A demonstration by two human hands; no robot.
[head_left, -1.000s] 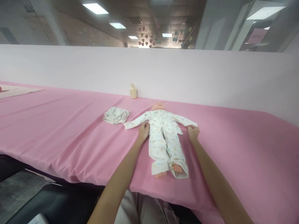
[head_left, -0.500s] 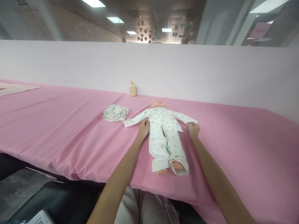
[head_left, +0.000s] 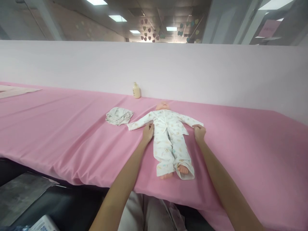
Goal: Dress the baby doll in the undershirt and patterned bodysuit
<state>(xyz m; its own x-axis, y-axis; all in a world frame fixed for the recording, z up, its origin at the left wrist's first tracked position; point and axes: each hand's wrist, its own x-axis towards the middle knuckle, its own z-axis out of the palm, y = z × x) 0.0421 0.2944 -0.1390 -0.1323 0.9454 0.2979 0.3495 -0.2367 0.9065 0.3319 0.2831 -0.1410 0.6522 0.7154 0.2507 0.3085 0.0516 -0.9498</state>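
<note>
A baby doll lies on its back on the pink tablecloth, dressed in a white printed top and trousers, bare feet toward me. My left hand rests on the doll's side under its left-lying sleeve, fingers pressed against the cloth. My right hand pinches the cuff of the other sleeve, fingers closed on the fabric.
A crumpled pale garment lies left of the doll. A small cream bottle stands against the white partition behind. A flat sheet lies far left. The table's near edge drops to a dark floor.
Both hands stay on the doll's clothing almost where they were; only the view has shifted slightly.
</note>
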